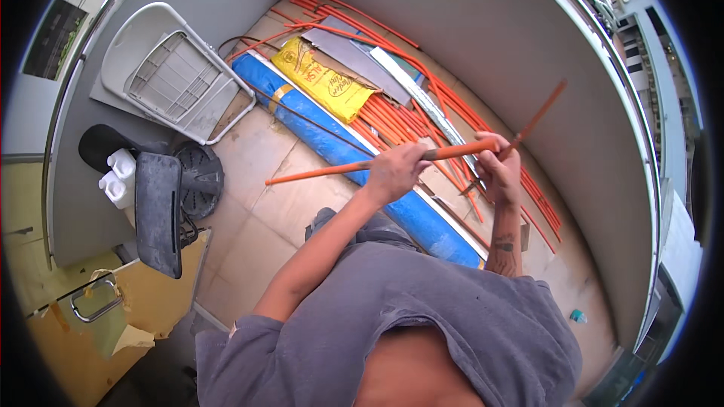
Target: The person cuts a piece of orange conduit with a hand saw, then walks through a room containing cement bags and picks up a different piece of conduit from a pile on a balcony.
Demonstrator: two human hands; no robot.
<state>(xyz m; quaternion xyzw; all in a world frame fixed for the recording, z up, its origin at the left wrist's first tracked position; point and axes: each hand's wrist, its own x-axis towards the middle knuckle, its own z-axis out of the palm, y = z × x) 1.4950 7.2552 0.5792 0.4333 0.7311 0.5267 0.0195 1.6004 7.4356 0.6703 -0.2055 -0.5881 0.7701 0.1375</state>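
Note:
An orange plastic pipe [317,173] is held crosswise in front of me, its left end thin and free. My left hand [397,173] is closed around its middle. A dark band [430,155] shows on it just right of those fingers. At the pipe's right end, my right hand [499,169] has its fingers closed. From beside that hand a thin brownish-orange rod [539,114] sticks up to the right; whether it joins the pipe is hidden by the fingers. Below both hands, several loose orange pipes [392,120] lie on the floor.
A long blue wrapped roll [317,132] lies beside a yellow sack [323,79] and a grey sheet [354,56]. On the left are a pale folding chair [177,75], a dark grey chair [158,215] and white jugs [119,179]. Grey panel walls [490,22] enclose the space.

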